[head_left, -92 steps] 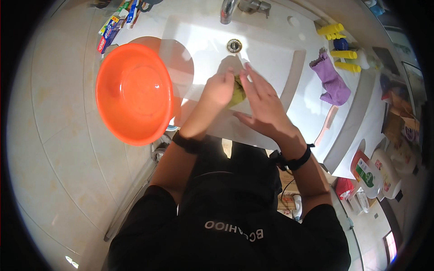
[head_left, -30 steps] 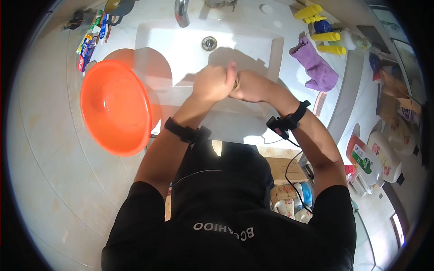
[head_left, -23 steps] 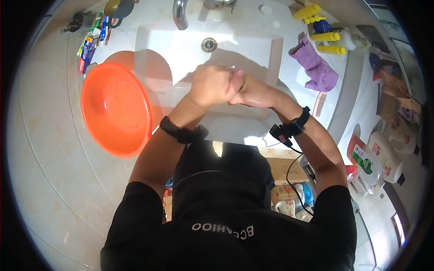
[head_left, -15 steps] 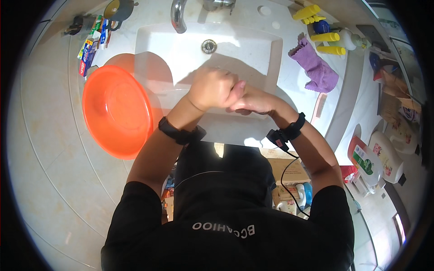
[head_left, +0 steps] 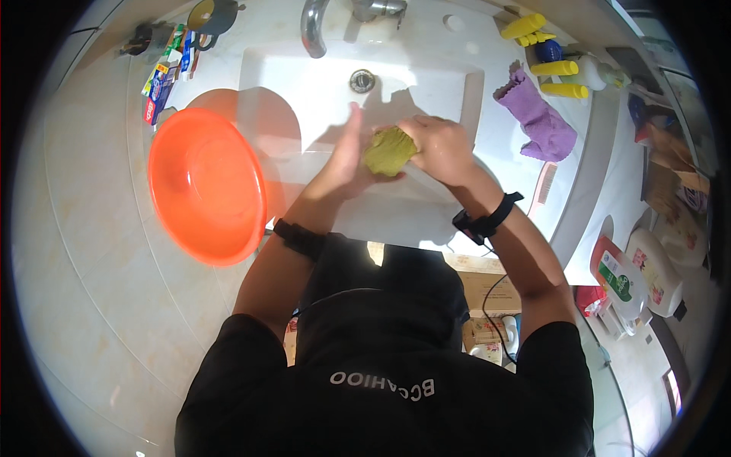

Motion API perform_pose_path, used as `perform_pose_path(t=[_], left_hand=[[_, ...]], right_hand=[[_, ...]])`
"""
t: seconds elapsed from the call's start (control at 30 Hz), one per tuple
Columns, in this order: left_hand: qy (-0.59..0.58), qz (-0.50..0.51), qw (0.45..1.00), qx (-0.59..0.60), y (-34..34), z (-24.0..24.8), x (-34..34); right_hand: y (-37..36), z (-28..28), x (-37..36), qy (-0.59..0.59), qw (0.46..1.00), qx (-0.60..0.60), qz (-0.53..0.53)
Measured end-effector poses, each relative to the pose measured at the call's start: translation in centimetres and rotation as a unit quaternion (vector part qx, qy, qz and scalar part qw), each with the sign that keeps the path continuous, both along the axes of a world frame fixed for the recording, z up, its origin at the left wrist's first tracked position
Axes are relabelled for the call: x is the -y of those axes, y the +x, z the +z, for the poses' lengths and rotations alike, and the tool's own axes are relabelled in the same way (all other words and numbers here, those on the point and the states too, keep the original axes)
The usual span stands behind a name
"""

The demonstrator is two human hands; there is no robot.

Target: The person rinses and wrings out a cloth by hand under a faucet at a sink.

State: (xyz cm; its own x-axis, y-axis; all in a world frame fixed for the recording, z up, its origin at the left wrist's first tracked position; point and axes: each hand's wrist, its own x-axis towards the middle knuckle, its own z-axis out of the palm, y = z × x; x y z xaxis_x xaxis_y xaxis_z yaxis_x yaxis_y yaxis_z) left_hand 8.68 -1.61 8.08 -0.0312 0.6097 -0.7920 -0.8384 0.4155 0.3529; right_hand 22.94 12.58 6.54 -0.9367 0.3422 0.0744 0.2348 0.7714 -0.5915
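Over the white sink (head_left: pixel 282 68), my right hand (head_left: pixel 445 148) grips a crumpled olive-green cloth (head_left: pixel 391 151), fingers curled round its right side. It is wadded into a small flat lump. My left hand (head_left: pixel 344 156) is open and seen edge-on, its palm turned toward the cloth and the fingers extended. Some of its lower fingers lie hidden behind the cloth, so whether they touch it is hard to see. Black bands circle both wrists.
An orange basin (head_left: pixel 205 186) stands left of the sink. The curved faucet (head_left: pixel 313 30) rises at the back, near the drain (head_left: pixel 362 81). On the right lie a purple cloth (head_left: pixel 537 118), a pink comb (head_left: pixel 544 183) and yellow bottles (head_left: pixel 554 68). Toothpaste boxes (head_left: pixel 158 95) sit far left.
My hands were clasped together, hiding what was between them. They have come apart: the left has opened, and the olive-green cloth now shows in my right hand.
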Motion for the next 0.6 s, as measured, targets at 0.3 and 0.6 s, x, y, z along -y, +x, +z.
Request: perform_pose_path(t=[0.3, 0.6], left_hand=[[0.1, -0.221, 0.97, 0.026, 0.1, 1.3, 0.0], [-0.019, -0.501, 0.633, -0.59, 1.0, 0.0, -0.7]], right_hand=[[-0.8, -0.3, -1.5, 0.182, 0.956, -0.15, 0.176], [-1.4, -0.2, 1.7, 0.096, 0.952, 0.244, 0.156]])
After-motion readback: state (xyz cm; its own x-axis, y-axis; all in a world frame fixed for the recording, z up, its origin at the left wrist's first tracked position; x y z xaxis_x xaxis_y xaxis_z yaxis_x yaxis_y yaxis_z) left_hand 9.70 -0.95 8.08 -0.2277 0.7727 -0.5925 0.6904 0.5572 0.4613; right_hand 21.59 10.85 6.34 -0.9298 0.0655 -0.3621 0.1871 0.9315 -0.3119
